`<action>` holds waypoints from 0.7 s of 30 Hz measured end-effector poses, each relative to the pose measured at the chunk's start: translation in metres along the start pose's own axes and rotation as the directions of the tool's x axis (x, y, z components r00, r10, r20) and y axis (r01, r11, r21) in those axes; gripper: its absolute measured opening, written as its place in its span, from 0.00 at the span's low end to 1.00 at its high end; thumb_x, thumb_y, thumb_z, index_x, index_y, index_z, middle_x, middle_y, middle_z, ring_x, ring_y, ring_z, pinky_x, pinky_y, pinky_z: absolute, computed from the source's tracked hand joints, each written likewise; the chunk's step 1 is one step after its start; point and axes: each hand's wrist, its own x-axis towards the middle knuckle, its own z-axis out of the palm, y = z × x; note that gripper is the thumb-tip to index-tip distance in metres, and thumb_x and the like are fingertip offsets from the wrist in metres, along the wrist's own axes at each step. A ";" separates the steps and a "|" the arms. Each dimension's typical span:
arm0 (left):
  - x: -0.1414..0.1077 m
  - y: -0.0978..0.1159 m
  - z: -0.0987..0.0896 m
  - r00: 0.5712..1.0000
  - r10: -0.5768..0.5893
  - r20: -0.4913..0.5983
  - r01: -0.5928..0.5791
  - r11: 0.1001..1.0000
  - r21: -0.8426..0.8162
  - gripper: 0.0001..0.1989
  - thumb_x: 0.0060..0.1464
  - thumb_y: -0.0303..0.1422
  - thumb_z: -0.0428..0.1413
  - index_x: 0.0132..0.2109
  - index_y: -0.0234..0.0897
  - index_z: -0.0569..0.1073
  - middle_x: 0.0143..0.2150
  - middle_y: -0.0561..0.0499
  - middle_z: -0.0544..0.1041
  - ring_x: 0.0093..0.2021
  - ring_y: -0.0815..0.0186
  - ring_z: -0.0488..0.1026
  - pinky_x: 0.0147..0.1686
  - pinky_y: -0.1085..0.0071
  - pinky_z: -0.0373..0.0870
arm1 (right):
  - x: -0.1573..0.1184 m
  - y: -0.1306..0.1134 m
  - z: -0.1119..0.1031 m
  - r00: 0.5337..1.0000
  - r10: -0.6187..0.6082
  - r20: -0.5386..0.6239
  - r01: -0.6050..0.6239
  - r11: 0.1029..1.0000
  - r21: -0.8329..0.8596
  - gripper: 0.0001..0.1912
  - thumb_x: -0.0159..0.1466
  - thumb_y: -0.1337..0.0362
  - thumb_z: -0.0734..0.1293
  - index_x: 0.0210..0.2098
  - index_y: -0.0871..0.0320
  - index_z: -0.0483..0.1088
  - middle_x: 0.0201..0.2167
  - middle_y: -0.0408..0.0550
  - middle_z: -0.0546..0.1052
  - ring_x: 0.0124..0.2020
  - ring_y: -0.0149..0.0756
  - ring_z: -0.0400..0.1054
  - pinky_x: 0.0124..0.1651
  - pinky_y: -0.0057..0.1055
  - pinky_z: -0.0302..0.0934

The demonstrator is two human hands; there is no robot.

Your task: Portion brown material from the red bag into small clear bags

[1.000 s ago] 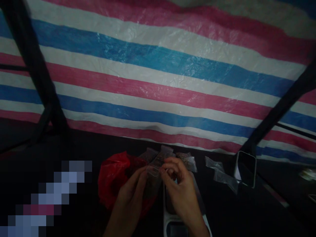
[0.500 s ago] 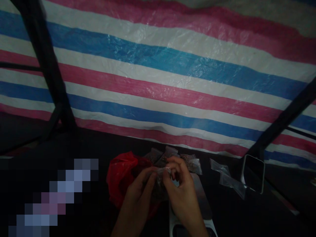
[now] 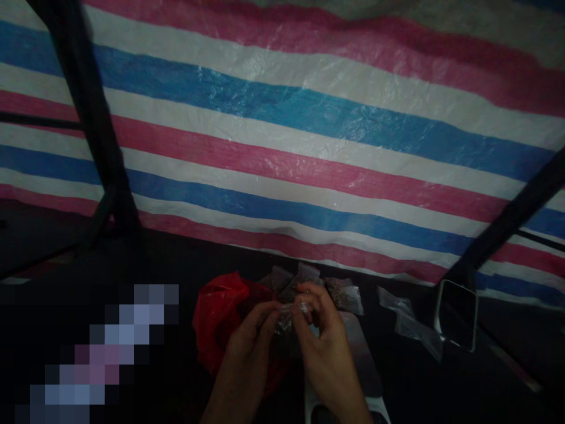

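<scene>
Between my two hands hangs a small clear plastic bag [image 3: 286,333] with dark contents that are hard to make out. My left hand [image 3: 251,347] pinches its upper left edge, and my right hand [image 3: 322,335] pinches the upper right edge, fingers curled. Behind and left of my left hand lies an open red plastic bag [image 3: 216,312]. Under and beside my right forearm is a flat scale [image 3: 359,353], partly covered. Just beyond my hands lie several small filled clear bags [image 3: 346,294].
At the right, flat clear bags [image 3: 417,327] lie on the dark surface beside a phone [image 3: 457,315] leaning by a dark pole [image 3: 507,218]. Another dark pole [image 3: 92,123] stands left. A striped sheet [image 3: 309,159] hangs behind. A blurred pixelated patch covers the lower left.
The view has shifted slightly. Both hands still grip the small bag, whose top edge now looks more spread between the fingers.
</scene>
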 end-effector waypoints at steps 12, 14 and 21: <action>0.003 0.000 -0.005 0.999 -0.011 0.037 0.011 1.000 -0.006 0.20 0.57 0.50 0.56 0.45 0.40 0.79 0.47 0.45 0.88 0.50 0.54 0.84 0.47 0.66 0.81 | 0.000 0.008 0.006 0.999 0.037 0.016 -0.036 0.999 -0.036 0.15 0.69 0.55 0.67 0.52 0.53 0.72 0.36 0.45 0.79 0.36 0.37 0.75 0.41 0.30 0.70; 0.003 0.000 -0.006 0.999 -0.010 0.034 0.010 1.000 -0.009 0.20 0.56 0.51 0.57 0.43 0.40 0.79 0.46 0.44 0.87 0.49 0.54 0.84 0.47 0.65 0.80 | -0.001 0.008 0.007 0.999 0.027 0.019 -0.027 0.999 -0.032 0.17 0.69 0.55 0.67 0.55 0.53 0.71 0.38 0.46 0.80 0.39 0.38 0.76 0.44 0.31 0.71; 0.003 -0.004 -0.005 0.998 0.000 0.061 0.002 0.999 -0.033 0.18 0.58 0.51 0.57 0.43 0.41 0.78 0.47 0.44 0.86 0.48 0.56 0.83 0.50 0.66 0.78 | -0.003 0.011 0.011 1.000 0.012 -0.004 -0.012 0.996 -0.089 0.15 0.68 0.57 0.68 0.53 0.52 0.72 0.38 0.44 0.81 0.39 0.37 0.77 0.45 0.30 0.71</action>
